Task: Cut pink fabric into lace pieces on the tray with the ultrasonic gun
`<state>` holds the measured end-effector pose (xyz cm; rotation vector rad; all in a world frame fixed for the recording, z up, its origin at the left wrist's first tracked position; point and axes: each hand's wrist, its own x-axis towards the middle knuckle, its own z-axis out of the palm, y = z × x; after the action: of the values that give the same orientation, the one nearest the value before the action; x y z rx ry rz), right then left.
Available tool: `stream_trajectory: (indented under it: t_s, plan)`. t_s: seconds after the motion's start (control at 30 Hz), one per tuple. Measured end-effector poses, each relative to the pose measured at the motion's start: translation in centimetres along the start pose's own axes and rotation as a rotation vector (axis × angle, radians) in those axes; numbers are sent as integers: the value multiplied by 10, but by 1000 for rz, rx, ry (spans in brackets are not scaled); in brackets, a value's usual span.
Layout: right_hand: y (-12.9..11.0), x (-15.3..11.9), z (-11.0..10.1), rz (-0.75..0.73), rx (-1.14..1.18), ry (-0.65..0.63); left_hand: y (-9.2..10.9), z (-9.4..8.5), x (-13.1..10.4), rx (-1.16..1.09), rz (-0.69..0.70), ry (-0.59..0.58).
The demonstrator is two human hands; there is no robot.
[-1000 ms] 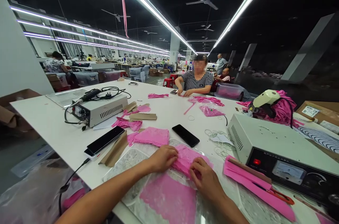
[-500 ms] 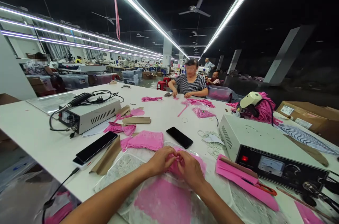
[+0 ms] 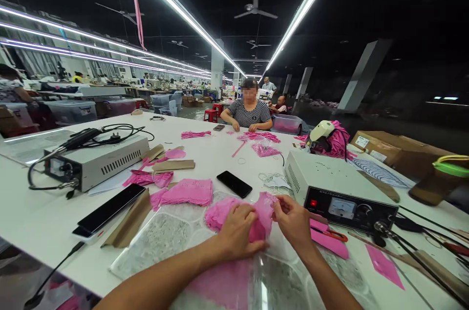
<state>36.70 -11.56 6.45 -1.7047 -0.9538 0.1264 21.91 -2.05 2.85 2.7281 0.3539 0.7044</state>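
Observation:
A crumpled pink fabric piece [image 3: 263, 210] is held up between my two hands. Fingers of my right hand [image 3: 291, 214] pinch its upper right edge. My left hand [image 3: 240, 232] rests over the pink fabric, thumb stretched to the right, its fingers curled on the cloth. Beneath them lies a clear plastic sheet [image 3: 164, 236] with more pink fabric [image 3: 223, 283] under my left forearm. Just left of my hands sits a stack of pink fabric [image 3: 188, 191]. A black phone [image 3: 234, 184] lies behind my hands.
Metal box machines stand at the left [image 3: 98, 161] and right [image 3: 340, 188]. Orange-handled scissors [image 3: 335, 235] lie on pink strips at the right. A black tablet [image 3: 112, 210] is at the left. Across the table [image 3: 205, 153] a person in a striped shirt [image 3: 249, 115] handles pink pieces.
My hands have moved apart from their close pinch. The right hand has drawn a fabric edge up and right, while the left now lies over the cloth. The view has turned right.

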Motion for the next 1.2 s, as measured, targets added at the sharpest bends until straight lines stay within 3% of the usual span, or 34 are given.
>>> stream_trajectory:
  t_s: [0.13, 0.37, 0.47, 0.6, 0.77, 0.87, 0.93, 1.03, 1.2]
  plan:
    - [16, -15, -30, 91, 14, 99, 25, 24, 17, 54, 43, -47]
    - [58, -57, -84, 226, -76, 212, 45, 52, 27, 45, 153, -156]
    - [65, -67, -96, 234, -112, 250, 53, 60, 28, 22, 160, -187]
    - [64, -66, -97, 201, -89, 242, 63, 69, 35, -8, 129, -206]
    - [55, -58, -93, 146, -42, 224, 60, 64, 57, -50, 103, -276]
    - [55, -59, -97, 154, -66, 250, 45, 48, 73, -97, 80, -335]
    - [58, -61, -99, 180, -86, 260, 36, 36, 78, -95, 35, -298]
    - [64, -65, -100, 216, -121, 255, 35, 27, 69, -60, -3, -224]
    - [67, -69, -99, 240, -174, 246, 52, 37, 33, -44, 174, -348]
